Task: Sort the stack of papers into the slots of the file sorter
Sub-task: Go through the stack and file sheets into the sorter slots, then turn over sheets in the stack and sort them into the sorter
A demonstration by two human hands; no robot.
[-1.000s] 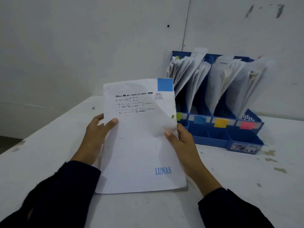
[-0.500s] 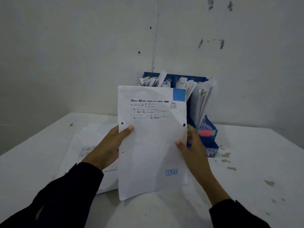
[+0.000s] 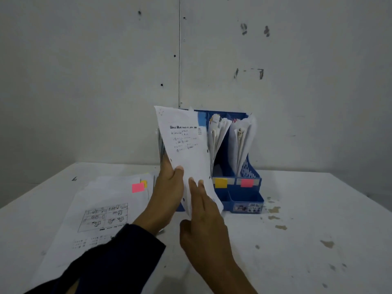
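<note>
A: Where is the sheet?

B: The printed sheet stands upright, tilted a little, in front of the left slots of the blue file sorter. The left hand pinches its lower left edge, thumb on the printed face. A blue tab marks its top right corner.

A: And the right hand?

B: Its fingers are straight, fingertips resting flat on the sheet's lower part, gripping nothing.

A: Room around it?

B: The sorter stands against the wall. The slots with the yellow label and pink label already hold papers. The stack of papers lies flat on the table left of the hands; bare, stained tabletop spreads to the right.
</note>
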